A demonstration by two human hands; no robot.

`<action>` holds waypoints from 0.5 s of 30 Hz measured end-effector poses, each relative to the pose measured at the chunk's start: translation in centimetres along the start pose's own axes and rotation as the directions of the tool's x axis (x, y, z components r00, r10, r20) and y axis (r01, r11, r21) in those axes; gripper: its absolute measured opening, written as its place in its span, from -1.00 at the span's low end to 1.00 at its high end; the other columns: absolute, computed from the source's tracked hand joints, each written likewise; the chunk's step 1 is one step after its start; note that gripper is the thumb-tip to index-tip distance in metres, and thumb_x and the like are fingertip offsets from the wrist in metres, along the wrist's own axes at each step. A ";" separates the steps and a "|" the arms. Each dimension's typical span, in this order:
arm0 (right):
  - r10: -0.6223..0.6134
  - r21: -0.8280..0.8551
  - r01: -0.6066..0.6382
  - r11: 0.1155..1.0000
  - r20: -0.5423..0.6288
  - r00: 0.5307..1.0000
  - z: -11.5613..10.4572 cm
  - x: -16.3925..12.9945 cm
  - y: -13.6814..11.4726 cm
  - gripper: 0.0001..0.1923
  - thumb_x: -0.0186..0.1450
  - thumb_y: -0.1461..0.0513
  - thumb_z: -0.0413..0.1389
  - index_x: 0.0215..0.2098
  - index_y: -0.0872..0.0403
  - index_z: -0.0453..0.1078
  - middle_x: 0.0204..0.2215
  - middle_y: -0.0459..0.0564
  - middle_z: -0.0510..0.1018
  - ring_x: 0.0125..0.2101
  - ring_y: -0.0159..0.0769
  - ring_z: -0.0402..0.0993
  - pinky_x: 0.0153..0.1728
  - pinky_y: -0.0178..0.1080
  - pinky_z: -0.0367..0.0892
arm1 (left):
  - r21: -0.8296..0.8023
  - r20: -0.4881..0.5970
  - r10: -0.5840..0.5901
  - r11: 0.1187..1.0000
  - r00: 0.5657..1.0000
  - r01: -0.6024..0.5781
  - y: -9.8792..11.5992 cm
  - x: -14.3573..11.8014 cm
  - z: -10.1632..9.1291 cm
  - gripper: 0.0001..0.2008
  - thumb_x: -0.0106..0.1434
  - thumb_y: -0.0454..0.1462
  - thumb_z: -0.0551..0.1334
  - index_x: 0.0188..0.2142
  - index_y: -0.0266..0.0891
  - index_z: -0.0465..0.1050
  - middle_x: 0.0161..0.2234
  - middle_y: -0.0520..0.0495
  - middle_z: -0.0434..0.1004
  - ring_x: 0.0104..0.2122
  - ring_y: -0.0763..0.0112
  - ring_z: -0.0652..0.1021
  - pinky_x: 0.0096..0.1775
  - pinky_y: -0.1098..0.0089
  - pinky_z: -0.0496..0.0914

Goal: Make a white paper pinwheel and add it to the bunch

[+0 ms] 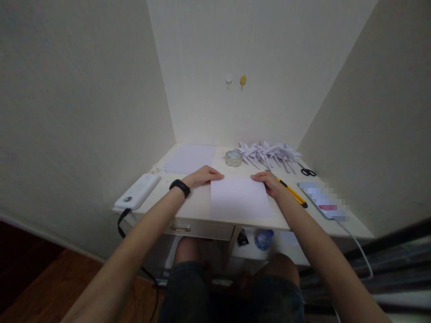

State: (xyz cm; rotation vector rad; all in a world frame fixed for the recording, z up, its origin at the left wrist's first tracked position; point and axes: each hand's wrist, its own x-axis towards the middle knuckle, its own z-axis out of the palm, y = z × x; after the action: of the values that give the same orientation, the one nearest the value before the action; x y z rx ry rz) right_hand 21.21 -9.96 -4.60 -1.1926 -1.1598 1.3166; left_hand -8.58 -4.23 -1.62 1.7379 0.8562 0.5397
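Note:
A white sheet of paper (pixel 239 197) lies flat on the white desk (pixel 197 204) in front of me. My left hand (pixel 205 175) grips its far left corner, fingers together at the edge. At the far right corner my right hand (pixel 267 179) pinches the same sheet between thumb and fingers. Just right of that hand rests a yellow and black utility knife (pixel 292 193). Behind the sheet stands a roll of clear tape (pixel 233 158). A heap of folded white paper pieces (pixel 269 154) is at the back right.
More white paper (pixel 191 158) lies at the back left. A white power bank (pixel 138 192) with a black cable sits on the left edge. Black-handled scissors (pixel 308 172) and a phone (pixel 321 199) with a white cable are on the right. Walls enclose the desk.

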 end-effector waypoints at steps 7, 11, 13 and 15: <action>0.033 -0.177 -0.018 0.984 0.084 0.996 -1.5 0.0 -1.7 -0.60 -0.23 0.11 0.44 -0.46 0.17 0.58 -0.52 0.02 0.60 -0.50 -0.31 0.42 -0.44 -0.27 0.27 | 0.103 0.011 0.066 0.992 0.998 -0.067 0.5 1.8 1.7 -0.75 -0.01 -0.17 0.42 -0.42 -0.35 0.62 -0.49 -0.09 0.58 -0.47 0.42 0.45 -0.36 0.40 0.30; 0.016 -0.527 0.132 0.840 0.267 0.964 -0.5 0.4 -4.4 -0.64 -0.05 0.09 0.34 -0.34 0.14 0.63 -0.47 -0.02 0.62 -0.46 -0.34 0.40 -0.42 -0.30 0.22 | 0.135 0.075 0.091 0.986 0.993 -0.100 0.7 2.1 1.8 -0.77 0.00 -0.17 0.40 -0.44 -0.34 0.62 -0.49 -0.06 0.56 -0.47 0.43 0.44 -0.34 0.39 0.29; 0.037 -0.627 0.202 0.752 0.346 0.938 0.9 0.8 -5.4 -0.70 -0.01 0.12 0.27 -0.37 0.13 0.63 -0.48 -0.04 0.62 -0.46 -0.34 0.39 -0.42 -0.30 0.21 | 0.133 0.080 0.108 0.984 0.991 -0.118 0.9 2.3 2.1 -0.78 0.02 -0.18 0.39 -0.45 -0.33 0.61 -0.49 -0.05 0.56 -0.46 0.44 0.43 -0.33 0.39 0.29; 0.056 -0.675 0.232 0.700 0.376 0.925 2.2 1.3 -5.9 -0.80 -0.05 0.17 0.25 -0.49 0.13 0.61 -0.54 -0.06 0.59 -0.48 -0.35 0.36 -0.42 -0.31 0.20 | 0.123 0.064 0.119 0.984 0.991 -0.127 1.1 2.5 2.4 -0.80 0.02 -0.20 0.38 -0.46 -0.33 0.61 -0.48 -0.05 0.56 -0.44 0.43 0.44 -0.31 0.39 0.30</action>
State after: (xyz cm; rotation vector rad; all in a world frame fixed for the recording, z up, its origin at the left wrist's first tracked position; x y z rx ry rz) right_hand 19.34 -8.37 1.33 -1.4216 -2.1206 1.0512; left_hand -4.97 -3.97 -1.48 1.9232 0.7607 0.5245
